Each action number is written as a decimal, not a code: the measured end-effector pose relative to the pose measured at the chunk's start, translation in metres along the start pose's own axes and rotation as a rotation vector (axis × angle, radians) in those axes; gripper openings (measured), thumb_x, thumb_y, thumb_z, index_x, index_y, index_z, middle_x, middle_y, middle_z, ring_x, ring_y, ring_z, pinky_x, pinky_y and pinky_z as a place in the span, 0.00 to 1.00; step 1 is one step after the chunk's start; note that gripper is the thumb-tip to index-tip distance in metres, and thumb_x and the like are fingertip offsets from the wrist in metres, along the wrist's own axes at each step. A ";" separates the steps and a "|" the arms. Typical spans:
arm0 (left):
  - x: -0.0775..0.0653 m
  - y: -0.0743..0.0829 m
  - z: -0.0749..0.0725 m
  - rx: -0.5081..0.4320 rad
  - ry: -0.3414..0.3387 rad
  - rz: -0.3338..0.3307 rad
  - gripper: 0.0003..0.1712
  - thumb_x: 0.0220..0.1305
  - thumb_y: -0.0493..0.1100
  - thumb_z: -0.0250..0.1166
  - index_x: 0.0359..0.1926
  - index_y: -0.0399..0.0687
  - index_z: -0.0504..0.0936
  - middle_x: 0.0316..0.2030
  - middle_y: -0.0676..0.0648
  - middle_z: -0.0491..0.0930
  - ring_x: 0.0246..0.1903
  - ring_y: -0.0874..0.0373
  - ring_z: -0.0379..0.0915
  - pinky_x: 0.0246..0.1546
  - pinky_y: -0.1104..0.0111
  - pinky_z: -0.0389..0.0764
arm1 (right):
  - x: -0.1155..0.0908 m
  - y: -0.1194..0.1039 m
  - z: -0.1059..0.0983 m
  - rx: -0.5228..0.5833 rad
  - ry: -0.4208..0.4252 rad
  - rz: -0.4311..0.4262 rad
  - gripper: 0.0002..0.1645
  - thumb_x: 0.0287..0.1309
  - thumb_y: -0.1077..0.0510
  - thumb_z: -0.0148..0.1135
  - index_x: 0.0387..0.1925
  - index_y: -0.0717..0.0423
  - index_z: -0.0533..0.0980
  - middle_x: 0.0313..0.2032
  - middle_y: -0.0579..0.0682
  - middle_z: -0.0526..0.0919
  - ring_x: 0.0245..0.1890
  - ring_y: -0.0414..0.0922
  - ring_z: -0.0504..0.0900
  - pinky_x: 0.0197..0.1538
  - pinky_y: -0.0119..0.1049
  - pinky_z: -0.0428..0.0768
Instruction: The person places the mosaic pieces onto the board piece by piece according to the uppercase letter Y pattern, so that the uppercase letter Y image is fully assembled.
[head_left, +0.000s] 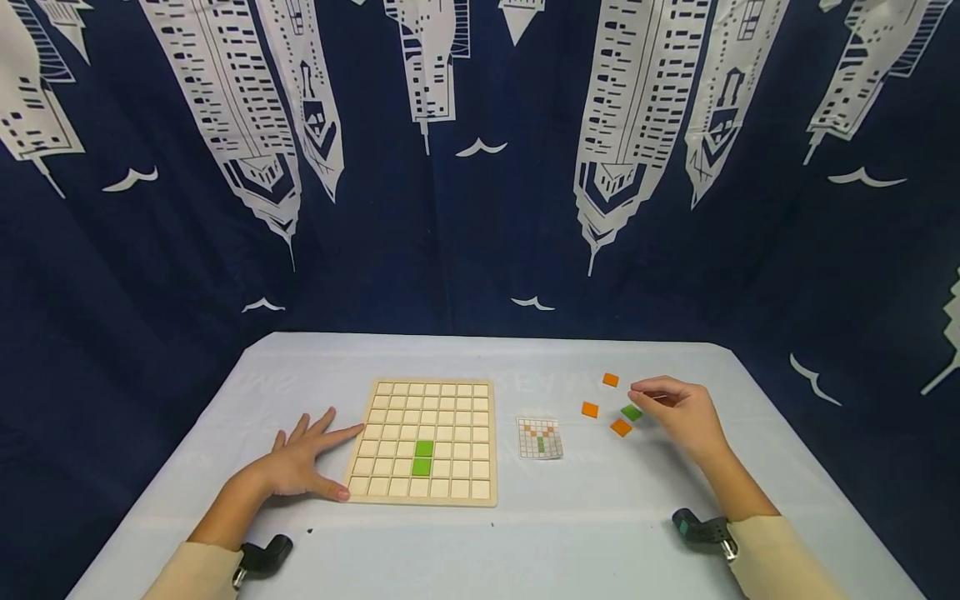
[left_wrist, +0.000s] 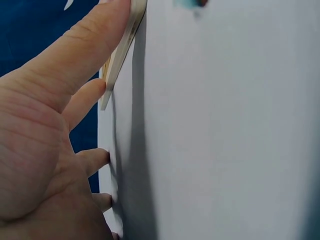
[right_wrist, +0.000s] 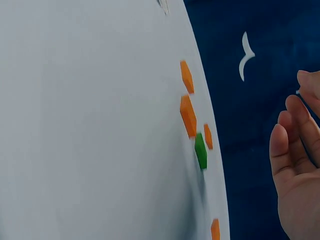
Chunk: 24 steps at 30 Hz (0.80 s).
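A wooden grid board point(head_left: 495, 442) lies on the table, with two green tiles point(head_left: 423, 457) one above the other in its lower part. My left hand point(head_left: 296, 462) is spread at the board's left side, thumb and index fingertip touching its edge. In the left wrist view, the thumb rests against the board's edge point(left_wrist: 122, 52). My right hand point(head_left: 678, 408) hovers beside a loose green tile point(head_left: 632, 412), fingers bent loosely. The right wrist view shows this green tile point(right_wrist: 200, 151) lying apart from the fingers, and nothing visible is held.
Loose orange tiles point(head_left: 621, 427) lie around the green one; one more orange tile point(right_wrist: 215, 230) appears in the right wrist view. A small card point(head_left: 540, 438) printed with an orange and green grid pattern lies right of the board. A dark patterned curtain point(head_left: 480, 233) hangs behind the table.
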<state>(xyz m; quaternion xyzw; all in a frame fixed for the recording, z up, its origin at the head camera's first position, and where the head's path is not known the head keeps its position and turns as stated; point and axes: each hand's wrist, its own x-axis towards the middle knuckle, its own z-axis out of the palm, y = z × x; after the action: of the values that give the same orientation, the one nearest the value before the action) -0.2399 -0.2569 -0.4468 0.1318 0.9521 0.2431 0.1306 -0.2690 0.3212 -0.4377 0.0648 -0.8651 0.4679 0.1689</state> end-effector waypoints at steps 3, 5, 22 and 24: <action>-0.001 0.001 0.000 0.001 0.007 0.005 0.64 0.35 0.64 0.84 0.76 0.60 0.67 0.79 0.26 0.42 0.75 0.16 0.27 0.63 0.19 0.29 | 0.005 0.008 -0.009 -0.031 0.001 0.025 0.17 0.61 0.52 0.73 0.47 0.58 0.87 0.39 0.35 0.89 0.37 0.28 0.83 0.40 0.21 0.82; -0.001 0.001 -0.001 0.000 0.010 0.002 0.63 0.35 0.64 0.84 0.76 0.60 0.68 0.79 0.26 0.42 0.75 0.16 0.27 0.63 0.19 0.30 | 0.008 0.013 -0.015 -0.057 -0.005 0.037 0.18 0.62 0.50 0.73 0.47 0.57 0.87 0.39 0.31 0.88 0.38 0.26 0.82 0.41 0.20 0.81; -0.001 0.002 0.002 -0.011 0.022 -0.007 0.62 0.36 0.65 0.83 0.75 0.60 0.69 0.79 0.26 0.43 0.75 0.16 0.27 0.63 0.19 0.29 | 0.028 0.034 -0.035 -0.216 -0.282 0.071 0.20 0.61 0.55 0.73 0.53 0.59 0.85 0.53 0.58 0.87 0.45 0.38 0.82 0.45 0.28 0.82; -0.001 0.001 0.003 -0.012 0.024 -0.003 0.62 0.37 0.65 0.83 0.75 0.60 0.69 0.79 0.26 0.43 0.75 0.16 0.26 0.63 0.19 0.29 | 0.030 0.034 -0.035 -0.198 -0.332 0.111 0.22 0.61 0.54 0.73 0.55 0.59 0.84 0.54 0.59 0.86 0.47 0.44 0.83 0.45 0.30 0.82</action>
<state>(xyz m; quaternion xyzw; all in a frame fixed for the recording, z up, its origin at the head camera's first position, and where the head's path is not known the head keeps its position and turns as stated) -0.2375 -0.2550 -0.4482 0.1265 0.9523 0.2500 0.1206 -0.2983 0.3708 -0.4363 0.0762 -0.9251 0.3721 0.0036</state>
